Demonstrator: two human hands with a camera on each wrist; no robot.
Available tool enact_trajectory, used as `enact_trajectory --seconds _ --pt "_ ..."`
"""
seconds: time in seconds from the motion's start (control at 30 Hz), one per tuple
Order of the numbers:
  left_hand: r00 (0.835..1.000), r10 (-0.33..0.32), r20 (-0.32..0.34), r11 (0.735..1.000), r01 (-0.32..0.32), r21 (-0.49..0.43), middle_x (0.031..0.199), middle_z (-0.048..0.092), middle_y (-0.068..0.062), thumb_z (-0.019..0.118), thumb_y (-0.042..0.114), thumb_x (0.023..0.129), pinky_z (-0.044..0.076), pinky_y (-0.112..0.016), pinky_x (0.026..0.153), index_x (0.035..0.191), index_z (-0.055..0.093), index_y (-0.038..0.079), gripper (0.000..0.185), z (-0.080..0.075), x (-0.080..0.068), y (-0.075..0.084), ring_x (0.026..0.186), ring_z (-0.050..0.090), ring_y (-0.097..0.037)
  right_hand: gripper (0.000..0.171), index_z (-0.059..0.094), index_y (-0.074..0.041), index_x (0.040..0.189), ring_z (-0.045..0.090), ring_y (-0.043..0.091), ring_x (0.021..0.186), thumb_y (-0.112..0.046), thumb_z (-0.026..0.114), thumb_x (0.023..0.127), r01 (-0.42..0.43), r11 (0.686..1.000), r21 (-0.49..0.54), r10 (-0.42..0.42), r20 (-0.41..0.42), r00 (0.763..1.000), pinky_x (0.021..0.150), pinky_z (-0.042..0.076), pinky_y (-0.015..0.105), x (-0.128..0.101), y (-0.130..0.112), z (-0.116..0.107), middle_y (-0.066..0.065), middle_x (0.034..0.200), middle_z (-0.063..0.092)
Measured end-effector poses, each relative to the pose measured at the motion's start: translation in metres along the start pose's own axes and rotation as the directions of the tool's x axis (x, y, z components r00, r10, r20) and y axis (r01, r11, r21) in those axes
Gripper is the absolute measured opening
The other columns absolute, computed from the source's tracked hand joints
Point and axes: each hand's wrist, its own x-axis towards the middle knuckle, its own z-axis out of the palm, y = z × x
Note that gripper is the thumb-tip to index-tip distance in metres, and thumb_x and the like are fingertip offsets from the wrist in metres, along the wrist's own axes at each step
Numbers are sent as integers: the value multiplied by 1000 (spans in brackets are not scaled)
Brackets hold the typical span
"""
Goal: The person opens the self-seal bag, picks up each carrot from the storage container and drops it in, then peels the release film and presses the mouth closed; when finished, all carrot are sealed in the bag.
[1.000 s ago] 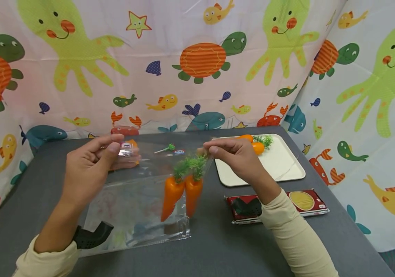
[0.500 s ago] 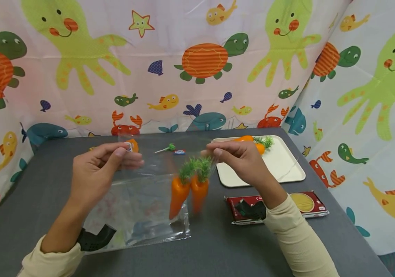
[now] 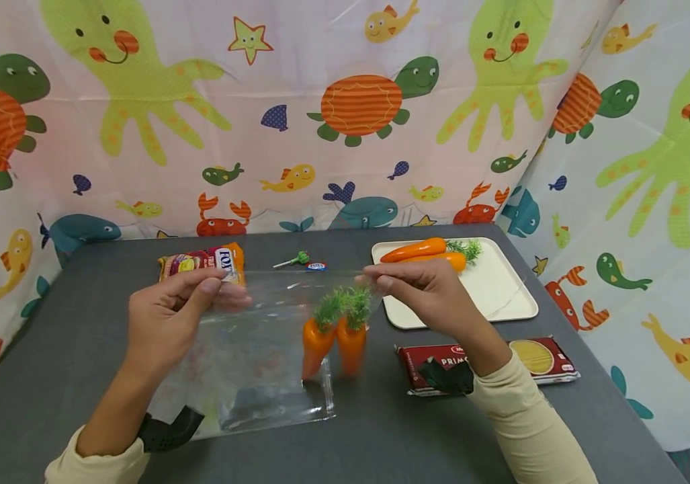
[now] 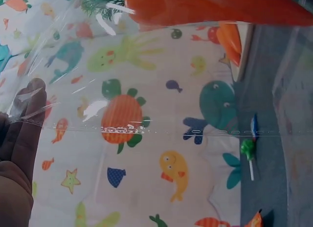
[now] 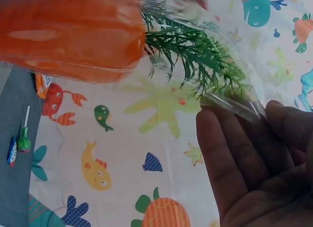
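A clear plastic bag (image 3: 242, 363) is stretched upright between the two hands, low over the grey table. With thumb and fingers the left hand (image 3: 166, 329) pinches its upper left edge; the right hand (image 3: 423, 289) pinches the upper right edge. Two orange carrots (image 3: 318, 346) with feathery green tops hang at the bag's right side, tips down. In the right wrist view, clear film wraps the carrot (image 5: 73, 36) and its leafy top (image 5: 195, 51) beside the fingers. The left wrist view shows a carrot (image 4: 210, 7) through the film.
At the back right, a cream tray (image 3: 496, 296) bears more carrots (image 3: 414, 250). A red pasta packet (image 3: 538, 363) lies below the right forearm. Behind the bag are a Fox's packet (image 3: 204, 261), a green lollipop (image 3: 301, 257) and a small blue wrapper (image 3: 316, 267).
Both hands have shifted slightly right and down, and the bag's top edge has dropped with them. The carrots have swung right. The Fox's packet, earlier mostly covered by the left hand, now shows.
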Motion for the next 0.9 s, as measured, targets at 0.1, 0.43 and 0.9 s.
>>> enact_trajectory --seconds 0.1,0.43,0.9 --pt "1000 -7 15 1000 7 16 90 73 -17 55 -16 91 55 -28 77 112 66 -11 23 -2 -3 -1 78 72 -20 27 65 7 122 70 25 94 -1 59 96 33 999 40 -35 38 999 80 56 38 -1 5 -1 10 109 71" --pt "996 -68 54 997 70 -45 88 74 -5 58 -13 91 56 -24 69 111 67 -11 22 -9 -2 -2 73 72 -16 29 72 -4 116 61 13 75 8 57 94 99 989 109 -108 84 991 67 53 21 -3 10 -7 6 110 71" --pt "974 -133 185 974 162 -157 90 74 -11 45 -16 94 56 -38 76 98 60 -19 16 -16 -1 -5 75 72 -30 21 72 1 108 53 14 60 7 62 91 50 999 -3 -49 117 992 49 44 24 -5 8 -12 7 100 73"
